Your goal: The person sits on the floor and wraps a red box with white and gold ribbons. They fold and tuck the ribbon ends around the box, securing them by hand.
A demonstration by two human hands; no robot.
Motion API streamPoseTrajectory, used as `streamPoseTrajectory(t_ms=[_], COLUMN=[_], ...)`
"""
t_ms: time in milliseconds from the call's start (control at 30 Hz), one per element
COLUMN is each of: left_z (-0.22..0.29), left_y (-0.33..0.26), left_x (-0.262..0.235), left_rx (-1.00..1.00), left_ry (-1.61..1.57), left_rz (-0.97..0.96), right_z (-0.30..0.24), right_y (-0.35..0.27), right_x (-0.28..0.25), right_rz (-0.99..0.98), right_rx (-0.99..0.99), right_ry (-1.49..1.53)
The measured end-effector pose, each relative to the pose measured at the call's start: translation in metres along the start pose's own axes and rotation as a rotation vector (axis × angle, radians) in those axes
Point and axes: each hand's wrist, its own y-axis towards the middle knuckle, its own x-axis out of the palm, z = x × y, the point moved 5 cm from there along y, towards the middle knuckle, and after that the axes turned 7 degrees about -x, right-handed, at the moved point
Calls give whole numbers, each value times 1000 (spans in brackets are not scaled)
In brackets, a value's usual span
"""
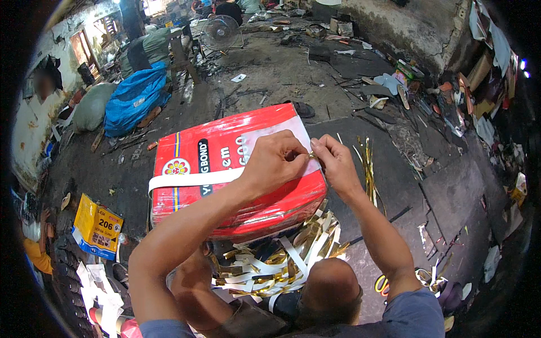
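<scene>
Both hands pinching over a red tin

Left hand [274,160] and right hand [333,162] closed narrow on small gold strip [311,154]; above red tin [225,169]; white band [191,180] across it.

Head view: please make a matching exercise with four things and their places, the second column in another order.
Things:
1. red tin
2. yellow box
3. blue sack
4. fan

Places:
A. far back on the floor
B. under both hands, a white strip across its top
C. on the floor, lower left
D. upper left, beside a grey sack

Pairs: 1-B, 2-C, 3-D, 4-A
</scene>
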Motion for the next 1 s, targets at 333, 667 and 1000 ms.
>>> streamPoseTrajectory(t_ms=[333, 667, 1000], left_z=[-1, -4, -5], left_y=[-9, -3, -3], left_x=[8, 13, 11], left_rx=[6, -83, -75], left_ry=[-83, -145, -100], left_rz=[82, 42, 43], right_z=[24, 3, -1], right_y=[-16, -13, 44], right_x=[10, -5, -5], right_rz=[107, 24, 45], right_rx=[304, 588, 40], right_ry=[589, 774, -585])
